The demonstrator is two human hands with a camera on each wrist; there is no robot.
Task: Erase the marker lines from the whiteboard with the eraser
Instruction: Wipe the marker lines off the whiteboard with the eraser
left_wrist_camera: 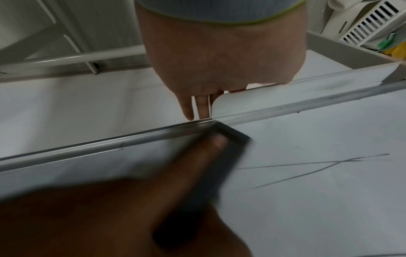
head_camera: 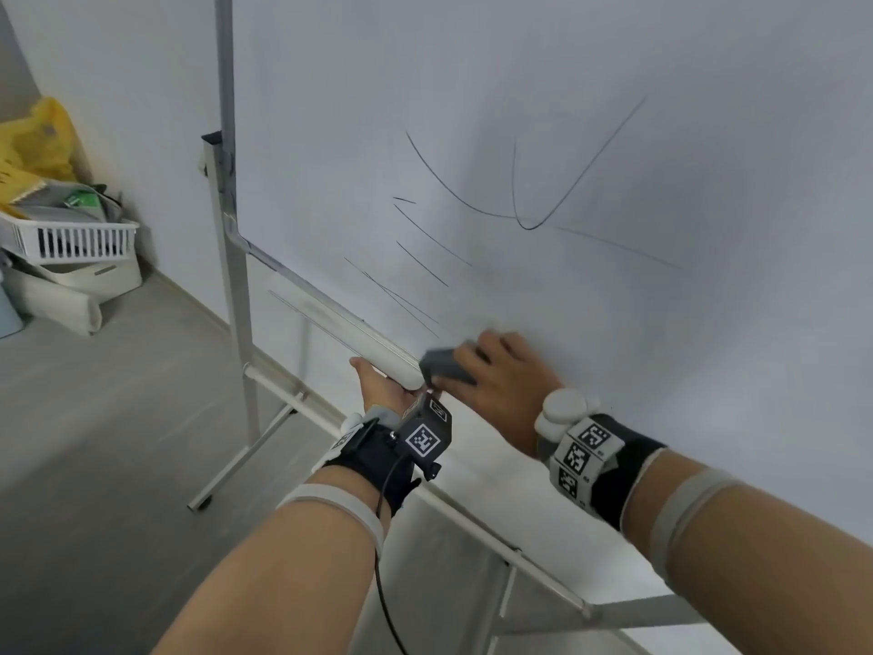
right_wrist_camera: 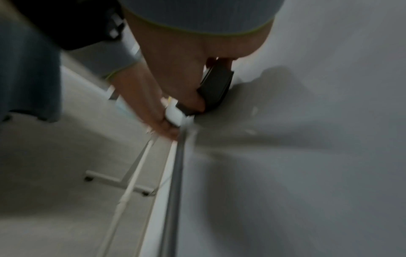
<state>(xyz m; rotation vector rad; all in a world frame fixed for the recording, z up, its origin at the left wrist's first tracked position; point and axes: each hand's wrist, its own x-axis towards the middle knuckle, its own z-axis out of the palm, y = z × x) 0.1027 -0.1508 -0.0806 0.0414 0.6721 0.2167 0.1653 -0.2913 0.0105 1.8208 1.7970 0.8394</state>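
The whiteboard (head_camera: 590, 101) stands tilted on a wheeled frame. Black marker lines (head_camera: 534, 224) cross its middle, and shorter strokes (head_camera: 425, 238) run down towards its lower left; two crossing strokes (left_wrist_camera: 307, 167) show in the left wrist view. My right hand (head_camera: 505, 366) grips a dark grey eraser (head_camera: 444, 364) and holds it against the board's lower edge, blurred in both wrist views (left_wrist_camera: 222, 153) (right_wrist_camera: 216, 87). My left hand (head_camera: 382, 385) grips the end of the white pen tray (head_camera: 340, 319) from below, right beside the eraser.
White plastic baskets (head_camera: 71, 238) and a yellow bag (head_camera: 42, 139) lie piled on the grey floor at the far left. The stand's leg with a castor (head_camera: 226, 470) reaches out below the tray. A crossbar (head_camera: 472, 512) runs under my forearms.
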